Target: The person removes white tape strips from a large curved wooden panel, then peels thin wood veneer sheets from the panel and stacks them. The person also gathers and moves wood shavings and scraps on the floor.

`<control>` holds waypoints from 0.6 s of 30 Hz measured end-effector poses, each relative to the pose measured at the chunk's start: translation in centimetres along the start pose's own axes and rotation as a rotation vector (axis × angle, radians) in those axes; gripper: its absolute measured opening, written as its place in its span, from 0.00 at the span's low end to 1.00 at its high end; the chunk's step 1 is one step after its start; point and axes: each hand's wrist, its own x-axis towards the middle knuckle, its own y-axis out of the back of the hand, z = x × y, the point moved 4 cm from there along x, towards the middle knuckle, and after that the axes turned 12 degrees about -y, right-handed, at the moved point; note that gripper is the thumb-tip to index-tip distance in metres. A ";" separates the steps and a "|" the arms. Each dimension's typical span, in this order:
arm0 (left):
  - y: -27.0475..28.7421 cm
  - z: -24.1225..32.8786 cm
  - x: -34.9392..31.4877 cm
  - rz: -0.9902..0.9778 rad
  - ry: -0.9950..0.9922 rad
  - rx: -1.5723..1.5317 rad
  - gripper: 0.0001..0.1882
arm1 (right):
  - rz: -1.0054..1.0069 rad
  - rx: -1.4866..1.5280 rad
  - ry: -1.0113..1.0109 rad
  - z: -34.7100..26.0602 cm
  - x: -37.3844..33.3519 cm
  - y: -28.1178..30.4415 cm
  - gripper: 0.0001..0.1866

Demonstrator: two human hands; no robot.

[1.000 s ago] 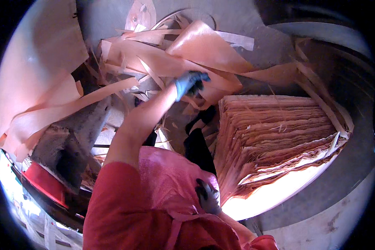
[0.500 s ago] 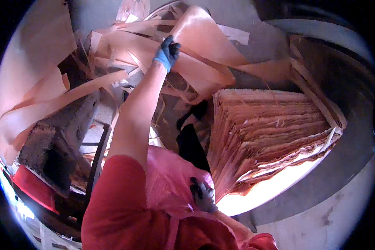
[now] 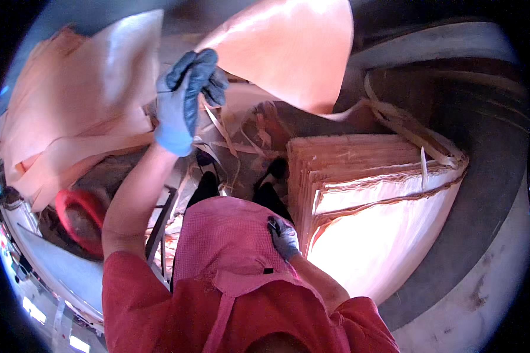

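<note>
My left hand (image 3: 188,97), in a grey and blue glove with dark fingers, is raised in front of me and closed on the near left corner of a thin pinkish wood veneer sheet (image 3: 291,56). The sheet hangs curved in the air to the right of that hand. My right hand (image 3: 285,238), gloved too, rests low against my pink apron (image 3: 229,235) with its fingers curled. What it may hold is hidden. Just to its right stands a tall stack of veneer sheets (image 3: 341,159), its top brightly lit.
Large veneer sheets (image 3: 94,88) lie heaped at the left. Torn veneer strips (image 3: 227,132) litter the floor by my feet. A red rounded object (image 3: 70,217) and a dark metal frame (image 3: 162,217) are beside my left arm. A bent strip (image 3: 415,129) lies behind the stack.
My left hand has come nearer and to the left, lifting the veneer sheet off the scrap pile. My right hand stays by the apron, and my view has shifted.
</note>
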 end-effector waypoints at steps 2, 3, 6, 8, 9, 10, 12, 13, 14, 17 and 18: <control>1.5 6.5 0.8 -0.066 -0.189 0.234 0.11 | 0.023 0.064 0.090 -1.1 0.4 0.7 0.18; 2.3 9.2 1.4 -0.044 -0.268 0.221 0.12 | 0.052 0.000 0.086 -1.7 0.5 1.0 0.18; 4.2 16.9 4.4 -0.148 -0.389 0.260 0.18 | 0.074 -0.044 0.094 -4.6 0.8 2.6 0.19; 5.4 22.2 5.2 -0.206 -0.462 0.145 0.19 | 0.135 -0.055 0.148 -6.9 1.3 4.1 0.18; 6.4 25.0 5.2 -0.298 -0.542 0.175 0.18 | 0.201 -0.075 0.191 -8.0 1.5 5.0 0.18; 7.6 27.7 5.0 -0.389 -0.623 0.204 0.17 | 0.269 -0.096 0.234 -8.9 1.8 6.0 0.17; 7.4 32.7 4.3 -0.252 -0.750 0.335 0.16 | 0.398 0.075 0.388 -10.8 2.9 8.5 0.20; 6.4 34.8 4.0 -0.026 -0.756 0.426 0.18 | 0.452 0.086 0.320 -11.8 3.5 10.4 0.23; 7.1 36.5 4.8 0.041 -0.762 0.599 0.18 | 0.505 0.100 0.253 -13.1 4.2 12.1 0.25; 17.8 44.4 2.6 -0.202 -1.097 1.099 0.11 | 0.416 0.448 0.375 -23.9 2.7 17.4 0.34; 20.2 46.0 1.6 -0.052 -1.082 1.290 0.10 | 0.311 0.633 0.400 -26.2 3.8 18.5 0.37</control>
